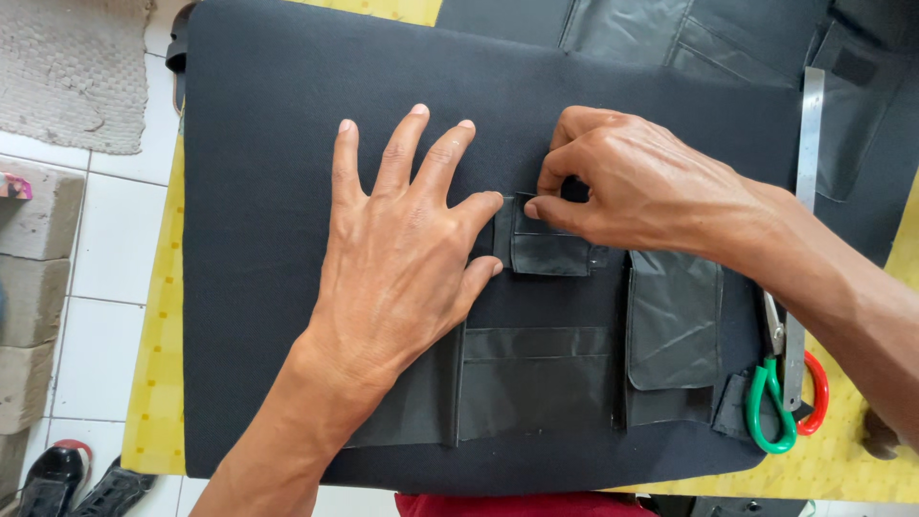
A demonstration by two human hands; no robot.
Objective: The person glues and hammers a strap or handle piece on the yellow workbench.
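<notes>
A large black padded fabric panel [287,144] lies on a yellow table [158,364]. On it sits a black panel of sewn pockets [536,383]. My left hand [402,249] lies flat with fingers spread, pressing the panel's left side, its index finger touching a small black pocket [550,251]. My right hand [632,182] pinches the top edge of that small pocket between thumb and fingers. A taller flap pocket [673,321] is to the right of it.
Scissors with one green and one red handle [777,402] and a metal ruler [809,124] lie along the right edge. More black fabric pieces [689,33] lie at the back. Grey blocks [33,278], a mat [72,67] and shoes [57,474] are on the tiled floor at left.
</notes>
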